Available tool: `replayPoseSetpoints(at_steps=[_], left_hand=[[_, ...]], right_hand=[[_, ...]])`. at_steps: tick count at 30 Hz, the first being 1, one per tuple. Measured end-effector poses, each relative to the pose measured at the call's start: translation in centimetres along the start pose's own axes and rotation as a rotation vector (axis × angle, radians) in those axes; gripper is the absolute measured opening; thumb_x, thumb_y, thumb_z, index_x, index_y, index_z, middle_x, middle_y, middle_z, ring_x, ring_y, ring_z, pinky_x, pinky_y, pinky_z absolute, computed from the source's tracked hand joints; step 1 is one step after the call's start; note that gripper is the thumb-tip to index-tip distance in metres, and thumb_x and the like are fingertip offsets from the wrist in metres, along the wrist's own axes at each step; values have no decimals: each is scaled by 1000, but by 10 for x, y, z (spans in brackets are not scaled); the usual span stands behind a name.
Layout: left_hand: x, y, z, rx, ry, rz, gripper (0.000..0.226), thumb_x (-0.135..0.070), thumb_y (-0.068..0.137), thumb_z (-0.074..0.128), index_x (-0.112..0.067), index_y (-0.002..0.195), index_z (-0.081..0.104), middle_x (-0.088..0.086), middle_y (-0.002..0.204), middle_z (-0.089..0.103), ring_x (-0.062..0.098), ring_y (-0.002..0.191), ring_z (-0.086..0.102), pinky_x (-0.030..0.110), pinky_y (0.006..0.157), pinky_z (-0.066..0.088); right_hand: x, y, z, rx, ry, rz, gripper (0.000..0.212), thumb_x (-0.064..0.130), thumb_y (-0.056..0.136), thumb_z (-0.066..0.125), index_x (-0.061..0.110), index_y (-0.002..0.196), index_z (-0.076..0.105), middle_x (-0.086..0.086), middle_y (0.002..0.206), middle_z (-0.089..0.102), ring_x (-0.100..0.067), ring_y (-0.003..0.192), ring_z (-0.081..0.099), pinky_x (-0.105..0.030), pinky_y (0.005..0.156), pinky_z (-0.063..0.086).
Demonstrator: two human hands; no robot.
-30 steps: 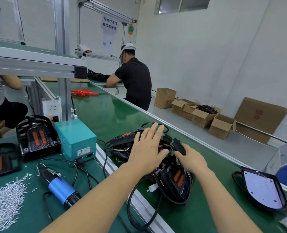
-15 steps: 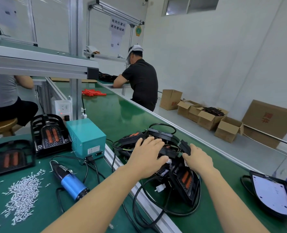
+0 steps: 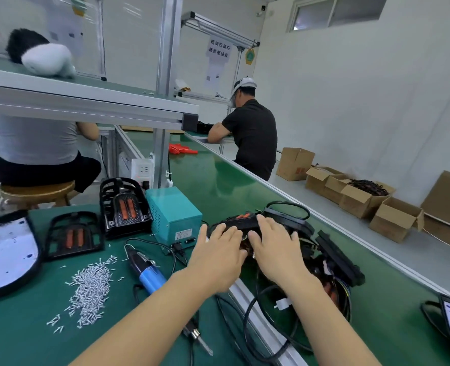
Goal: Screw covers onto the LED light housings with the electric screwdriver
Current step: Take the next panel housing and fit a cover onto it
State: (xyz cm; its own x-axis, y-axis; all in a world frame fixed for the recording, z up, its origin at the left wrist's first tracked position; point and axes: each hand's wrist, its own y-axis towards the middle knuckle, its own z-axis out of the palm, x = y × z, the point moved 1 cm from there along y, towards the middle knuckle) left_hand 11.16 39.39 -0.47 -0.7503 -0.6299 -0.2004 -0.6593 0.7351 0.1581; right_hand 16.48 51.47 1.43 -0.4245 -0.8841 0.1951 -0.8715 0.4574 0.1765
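1. I am laying my left hand and right hand side by side on the pile of LED light housings on the conveyor belt.
2. My fingers are lying nearly straight across the top housing; whether the tips are hooking its far edge, I cannot tell.
3. The top housing is running crosswise under both palms.
4. The electric screwdriver is lying untouched to my left, nearer my left hand, its tip toward me, beside the loose screws.
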Motion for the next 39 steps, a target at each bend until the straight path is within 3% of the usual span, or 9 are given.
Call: replayPoseSetpoints(at_steps=[6,16,27,34,39], left_hand=[[60,-52,-7,37,90,-175,55,-37,103,18,-17,152,3,-5,160,1,15,147,-5,46,116,-9],[135,-150,-21,45,165,-449,56,-39,103,14,-19,152,-4,-6,160,-7,15,146,-12,47,116,-11],[217,-229,-18,-7,166,-712,58,-39,103,20,-19,152,-3,-6,160,-4,15,146,-11,48,115,-11],[254,-260,-13,-190,165,-779,54,-35,101,29,-26,152,13,-10,160,4,13,147,-6,44,116,-10],[278,-281,-27,-450,106,-818,45,-21,95,45,-24,140,42,-9,151,31,14,143,17,39,118,2]], right_hand=[[73,-17,37,113,-83,-224,52,39,106,20,22,155,19,4,163,12,-15,149,13,-51,119,11],[180,-45,76,234,61,-412,57,45,106,17,24,157,4,4,165,6,-14,151,3,-46,120,-2],[278,-79,117,333,57,-610,56,43,106,18,26,157,3,4,165,1,-13,151,1,-45,120,-5],[306,-80,135,344,53,-644,56,43,106,19,26,157,3,3,165,3,-14,151,2,-47,120,-4],[319,-65,139,249,80,-618,56,42,106,23,22,157,9,2,162,15,-17,148,13,-43,120,8]])
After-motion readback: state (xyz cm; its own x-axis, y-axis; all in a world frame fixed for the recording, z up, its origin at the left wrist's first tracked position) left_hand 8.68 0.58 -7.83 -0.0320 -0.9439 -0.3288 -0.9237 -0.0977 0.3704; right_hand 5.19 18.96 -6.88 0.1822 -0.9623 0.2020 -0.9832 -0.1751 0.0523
